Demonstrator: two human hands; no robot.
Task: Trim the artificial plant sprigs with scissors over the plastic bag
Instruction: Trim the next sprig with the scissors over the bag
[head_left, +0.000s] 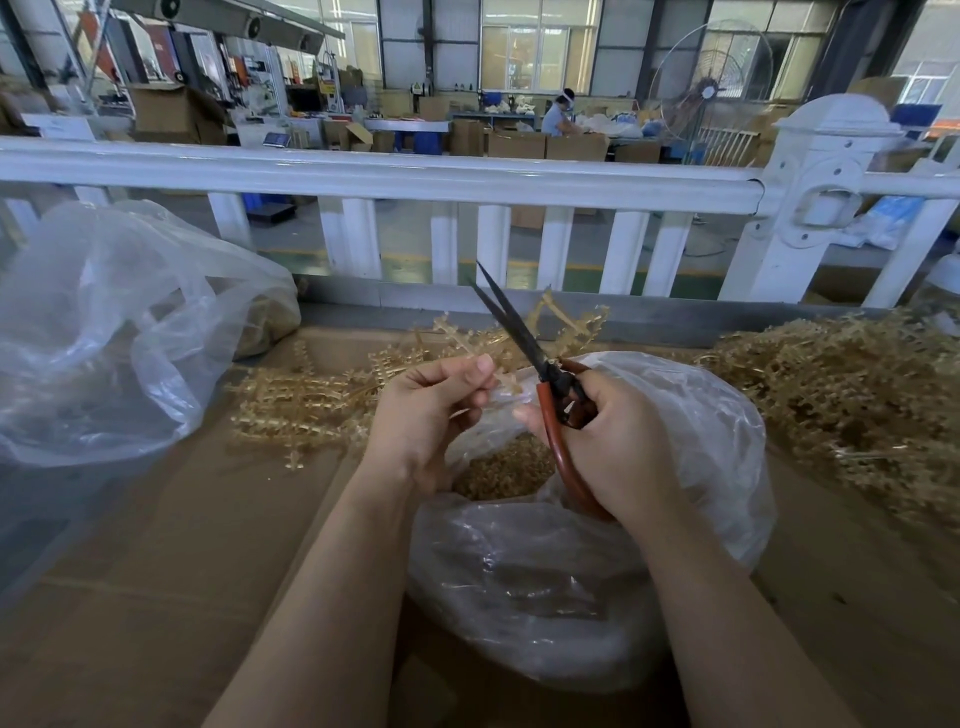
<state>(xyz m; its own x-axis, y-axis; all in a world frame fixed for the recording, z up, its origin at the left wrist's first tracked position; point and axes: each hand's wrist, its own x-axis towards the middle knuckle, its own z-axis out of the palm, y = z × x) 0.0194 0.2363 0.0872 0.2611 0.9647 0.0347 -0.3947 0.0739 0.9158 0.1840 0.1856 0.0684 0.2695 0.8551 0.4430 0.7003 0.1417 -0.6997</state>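
- Large workshop hall in the background, with stacked cardboard boxes (519, 143), tall windows, a standing fan (710, 85) at the right, and a seated person (558, 117) far off behind a white railing (395, 176).
- Brown cardboard work surface (156, 545) in front of the railing, seen from above.
- At far left, a big clear plastic bag (104, 332), crumpled and open, with tan material dimly visible at its back corner.
- Just right of that, a loose spread of pale golden plastic sprigs (291, 400) lying flat on the cardboard.
- Left hand (426, 415) raised above the surface, fingers curled, thumb and forefinger pinching a golden sprig (467, 338) that fans out behind and above the fingers.
- Scissors (524, 343) with long dark blades slightly parted, tips pointing up and to the left, crossing in front of the held sprig; whether the blades touch it is unclear.
- Right hand (618, 441) wrapped around the red scissor handles, close beside the left hand.
- Below both hands, a second clear plastic bag (571, 571), its mouth open upward, holding a layer of small tan trimmings (504, 467).
- At far right, a heaped tangle of golden sprigs (852, 395) on the surface.
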